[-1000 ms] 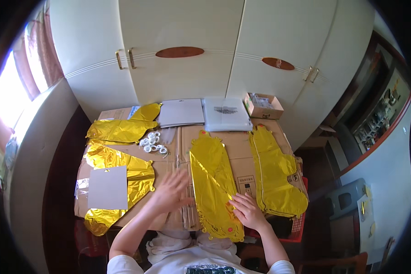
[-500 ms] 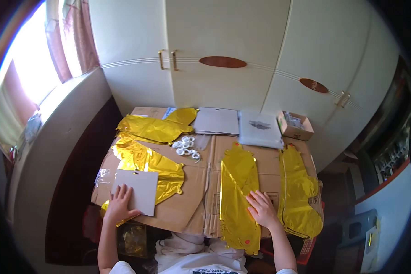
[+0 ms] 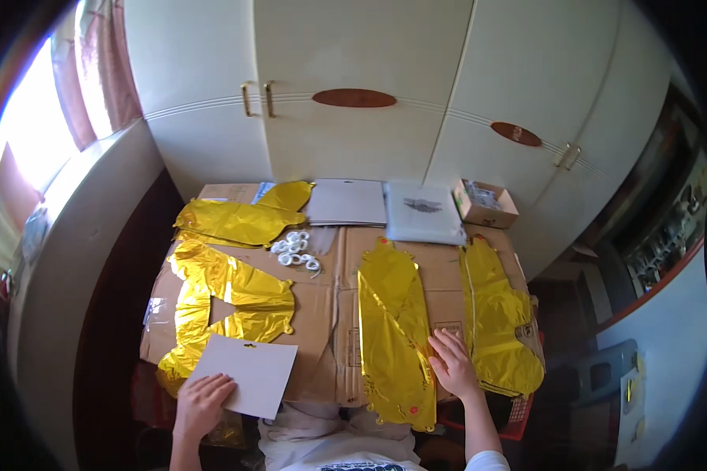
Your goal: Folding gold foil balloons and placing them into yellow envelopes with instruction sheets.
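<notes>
Cardboard-covered table before pale cabinets, gold foil pieces on top

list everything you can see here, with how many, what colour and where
foil pieces: at least four, gold, left, centre and right of table
card: one, pale grey, near left edge
card stack: one, pale grey, far edge
plastic stack: one, clear, right of card stack
open box: one, tan, far right corner
rolls: several, white, left of centre
cardboard: count unclear, brown, under the foil
cabinet doors: several, cream, behind
oval plaques: two, reddish-brown, on doors
curtain: count unclear, pinkish, left
left hand: one, bare, on the card
right hand: one, bare, at centre foil's right edge
</notes>
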### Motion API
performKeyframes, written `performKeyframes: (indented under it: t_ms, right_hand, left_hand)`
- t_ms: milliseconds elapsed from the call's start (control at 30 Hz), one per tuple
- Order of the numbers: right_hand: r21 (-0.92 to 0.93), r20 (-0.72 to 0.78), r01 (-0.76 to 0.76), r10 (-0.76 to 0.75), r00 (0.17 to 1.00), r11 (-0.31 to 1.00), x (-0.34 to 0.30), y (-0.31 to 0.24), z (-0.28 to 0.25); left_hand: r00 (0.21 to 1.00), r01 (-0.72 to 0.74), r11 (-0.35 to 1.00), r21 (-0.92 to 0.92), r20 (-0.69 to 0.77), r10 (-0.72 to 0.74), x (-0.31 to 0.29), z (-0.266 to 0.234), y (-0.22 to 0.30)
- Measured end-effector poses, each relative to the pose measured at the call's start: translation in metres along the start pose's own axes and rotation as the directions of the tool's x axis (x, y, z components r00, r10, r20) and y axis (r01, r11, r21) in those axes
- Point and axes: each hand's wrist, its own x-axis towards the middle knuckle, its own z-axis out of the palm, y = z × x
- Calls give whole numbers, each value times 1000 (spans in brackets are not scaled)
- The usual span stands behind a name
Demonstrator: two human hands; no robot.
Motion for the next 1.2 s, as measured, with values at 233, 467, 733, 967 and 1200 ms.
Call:
performKeyframes:
  t_ms: [233,467,733,967,1200]
  right_hand:
    - [329,-54,-115,140,989,937,6,-7,-21]
    - [707,59,-352,445,894,613,59,23,-5]
    - [137,-67,-277,288,955,951,71,50,23]
    - [-102,-54,38,-43,998,994,66,57,50]
    - [-114,21,-13,15,1000,993,58,57,50]
  left_hand:
    - [999,34,927,-374,30,-24,166,-26,8]
    - [885,-248,815,-523,219,410,347,103,79]
    - [865,-325,904,-278,300,403,386,150,95]
    - [841,-524,851,-46,128,525,350,187,94]
    - [710,-614,767,-187,294,640,301,191,124]
